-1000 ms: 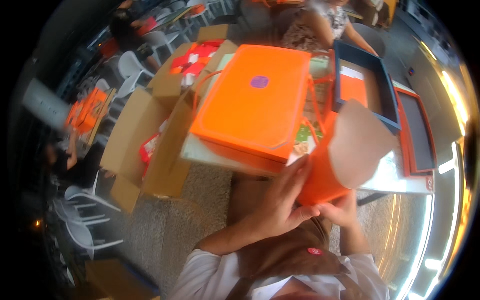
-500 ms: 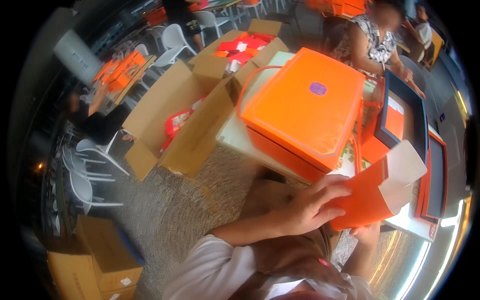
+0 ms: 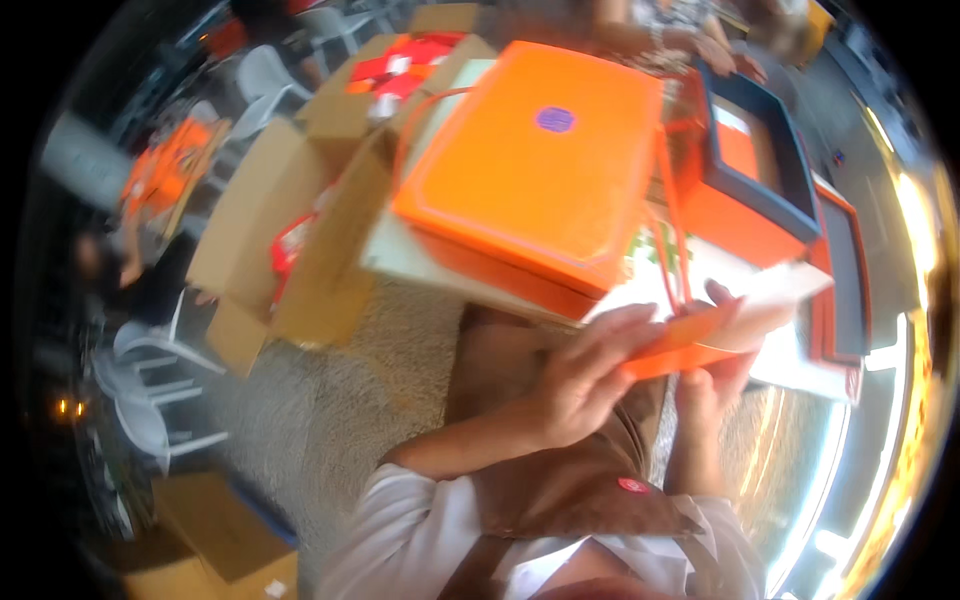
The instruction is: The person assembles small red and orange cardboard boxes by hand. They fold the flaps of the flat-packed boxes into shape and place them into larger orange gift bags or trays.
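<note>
A small orange paperboard carton (image 3: 672,352) with a pale flap at its right end is in both my hands, just beyond my brown apron. My left hand (image 3: 585,380) grips the carton's left end between thumb and fingers. Behind and under its right part, my right hand (image 3: 712,388) holds it too, with the thumb in front and some fingers hidden. Just past the carton, a large orange gift box (image 3: 500,190) with a purple emblem and orange cord handles sits closed on the table (image 3: 395,245).
An open orange box (image 3: 740,222) with a dark blue rim stands on the right, holding an orange-and-white item. Beside it lies a shallow dark-lined tray (image 3: 845,275). Open cardboard cartons (image 3: 345,260) with red packets are left; another cardboard box (image 3: 215,530) is lower left. Other people work nearby.
The small carton has tipped from showing its broad side to lying flatter. My right hand has come up along it, and the surroundings have shifted left and up in view.
</note>
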The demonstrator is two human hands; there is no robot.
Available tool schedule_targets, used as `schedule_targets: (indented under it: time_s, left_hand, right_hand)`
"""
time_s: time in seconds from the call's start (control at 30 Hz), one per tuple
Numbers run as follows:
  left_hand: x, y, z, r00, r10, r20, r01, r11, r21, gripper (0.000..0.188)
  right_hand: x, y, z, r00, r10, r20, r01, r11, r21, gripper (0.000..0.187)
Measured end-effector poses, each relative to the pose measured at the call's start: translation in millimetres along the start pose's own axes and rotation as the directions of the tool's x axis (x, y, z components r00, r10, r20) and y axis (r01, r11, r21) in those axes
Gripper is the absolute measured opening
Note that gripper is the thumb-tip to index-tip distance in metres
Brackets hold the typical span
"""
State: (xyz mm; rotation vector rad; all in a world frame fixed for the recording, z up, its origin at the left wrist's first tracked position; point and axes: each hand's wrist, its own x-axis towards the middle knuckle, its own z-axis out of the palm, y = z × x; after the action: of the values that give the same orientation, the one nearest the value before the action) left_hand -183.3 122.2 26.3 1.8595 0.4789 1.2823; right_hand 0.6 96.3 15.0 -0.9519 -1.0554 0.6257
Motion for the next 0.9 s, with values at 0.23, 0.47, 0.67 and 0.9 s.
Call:
schedule_targets:
  time_s: [0.23,0.47,0.67,0.9]
  left_hand:
    - [-5.4,-1.8,1.1,0.963,-0.27,0.002,0.232,0.822,-0.52,0.043]
    - [1.4,-10.8,6.1,0.954,-0.289,0.076,0.279,0.769,-0.575,0.06]
    - [-3.8,-9.0,2.2,0.951,-0.306,-0.053,0.248,0.851,-0.463,0.074]
    - [14.4,-9.9,-4.9,0.991,-0.091,-0.094,0.07,0.977,-0.203,0.08]
  right_hand:
    - [0.8,-11.5,13.0,0.99,0.129,0.063,-0.135,0.985,0.106,0.121]
    - [-0.6,-2.9,-13.9,0.957,0.205,0.204,-0.226,0.971,0.085,0.115]
    - [10.3,-12.7,-20.0,0.842,0.22,0.492,-0.239,0.971,-0.025,0.078]
    - [8.3,-16.9,-16.9,0.876,0.261,0.404,-0.287,0.958,0.003,0.083]
